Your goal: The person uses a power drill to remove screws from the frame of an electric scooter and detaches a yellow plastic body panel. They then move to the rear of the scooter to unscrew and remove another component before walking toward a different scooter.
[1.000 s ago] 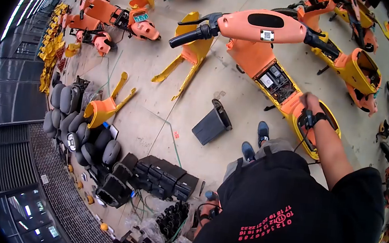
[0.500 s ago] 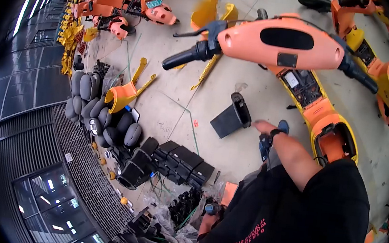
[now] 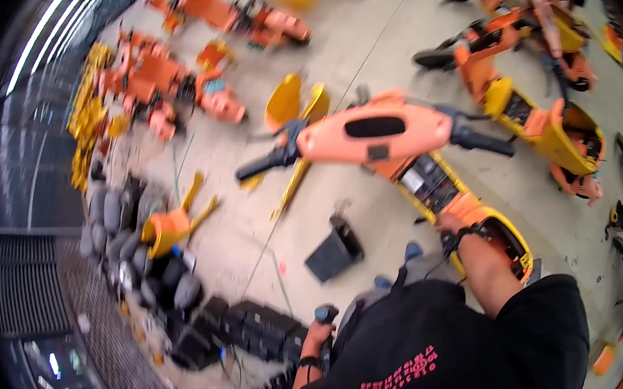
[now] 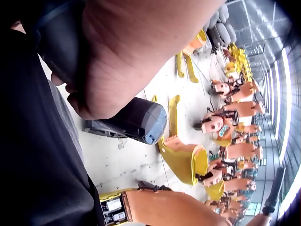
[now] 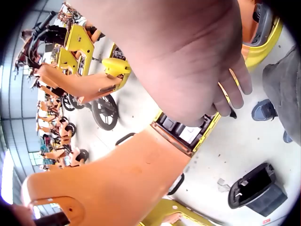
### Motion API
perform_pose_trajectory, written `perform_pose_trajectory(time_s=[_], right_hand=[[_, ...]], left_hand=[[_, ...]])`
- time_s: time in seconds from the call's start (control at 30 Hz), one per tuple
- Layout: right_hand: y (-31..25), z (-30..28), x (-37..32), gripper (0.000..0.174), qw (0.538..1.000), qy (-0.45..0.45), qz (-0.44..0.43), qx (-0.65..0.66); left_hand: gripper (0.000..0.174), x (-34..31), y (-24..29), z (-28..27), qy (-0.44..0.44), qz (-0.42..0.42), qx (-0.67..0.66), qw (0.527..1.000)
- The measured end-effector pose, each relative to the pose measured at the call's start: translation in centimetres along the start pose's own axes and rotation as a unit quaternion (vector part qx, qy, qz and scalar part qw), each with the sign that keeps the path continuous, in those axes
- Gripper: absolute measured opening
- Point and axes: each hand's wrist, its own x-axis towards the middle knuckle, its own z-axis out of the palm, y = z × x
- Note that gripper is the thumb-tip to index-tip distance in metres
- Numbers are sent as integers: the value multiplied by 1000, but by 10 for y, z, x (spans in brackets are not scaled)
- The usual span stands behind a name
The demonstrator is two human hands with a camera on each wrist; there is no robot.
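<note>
My left hand (image 3: 318, 336) grips what looks like a cordless drill (image 3: 326, 314), held low at my left side. In the left wrist view the curled fingers wrap its dark handle, and the black block (image 4: 143, 120) with a blue-grey end juts out beyond them. My right hand (image 3: 451, 226) reaches over the orange and yellow scooter (image 3: 469, 209), its fingers extended and holding nothing. From the right wrist the fingers (image 5: 230, 89) overlap the edge of the uncovered compartment (image 5: 188, 132), where black parts and a white-labelled box show. The handlebar cover (image 3: 379, 132) stands ahead of me.
A black plastic bin (image 3: 334, 252) sits on the floor between me and a yellow forked body panel (image 3: 291, 185). Grey seats (image 3: 126, 228) and black boxes (image 3: 260, 326) pile up at the left. More partly stripped scooters (image 3: 539, 127) stand at the right and far left.
The right hand swung from the scooter's rear toward the bin, then back over the scooter's middle. The left hand with the drill has come forward from beside my body. The head view shifted.
</note>
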Motion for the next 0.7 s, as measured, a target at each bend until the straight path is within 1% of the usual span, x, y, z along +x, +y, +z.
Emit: perform_pose_trajectory(time_s=[0.03, 0.07, 0.1, 0.13, 0.17, 0.2, 0.23, 0.27, 0.3, 0.37, 0.4, 0.43, 0.47, 0.5, 0.57, 0.6, 0.63, 0.7], right_hand=[[10, 11, 4, 29, 1000, 9, -2, 8], [12, 12, 1, 33, 987, -28, 136, 87], [-48, -29, -7, 32, 981, 21, 93, 168], [-48, -21, 1, 35, 997, -7, 43, 68], [-51, -12, 12, 33, 964, -81, 183, 176], [-96, -29, 9, 35, 797, -33, 365, 480], [-130, -43, 5, 44, 766, -27, 371, 524], [-188, -83, -6, 52, 782, -47, 365, 504], [-196, -81, 1, 58, 794, -83, 322, 509], [-253, -107, 7, 72, 805, -138, 287, 500], [-276, -110, 12, 72, 809, -128, 283, 500], [-298, -109, 16, 77, 801, -140, 243, 528], [-319, -108, 22, 83, 793, -152, 203, 554], [-341, -104, 29, 98, 781, -147, 198, 574], [-380, -84, 41, 104, 768, -94, 171, 611], [-409, -86, 41, 107, 775, -57, 139, 614], [-395, -52, 61, 92, 771, 12, 120, 625], [-423, -54, 45, 76, 736, 107, 94, 662]], left_hand=[[39, 46, -27, -2, -29, 9, 39, 999], [42, 40, 6, -8, -25, 30, 54, 998], [44, 56, 11, -12, -40, 24, -8, 999], [45, 65, 27, -15, -58, 34, -2, 998], [46, 72, 42, -21, -71, 38, 5, 997], [48, 85, 52, -26, -73, 63, 13, 995], [50, 95, 62, -31, -71, 82, 17, 994], [51, 103, 76, -36, -86, 128, 6, 988], [42, 100, 97, -41, -90, 196, -9, 976], [41, 102, 135, -46, -86, 211, -4, 974], [40, 100, 156, -48, -99, 220, -8, 971], [39, 96, 174, -49, -112, 226, -12, 968], [38, 96, 187, -47, -111, 285, -9, 952], [38, 94, 201, -45, -110, 343, -6, 933], [37, 65, 228, -46, -166, 329, -30, 929], [38, 68, 232, -43, -190, 364, -18, 911], [40, 75, 233, -35, -174, 432, -10, 885], [43, 64, 237, -38, -237, 436, -20, 868]])
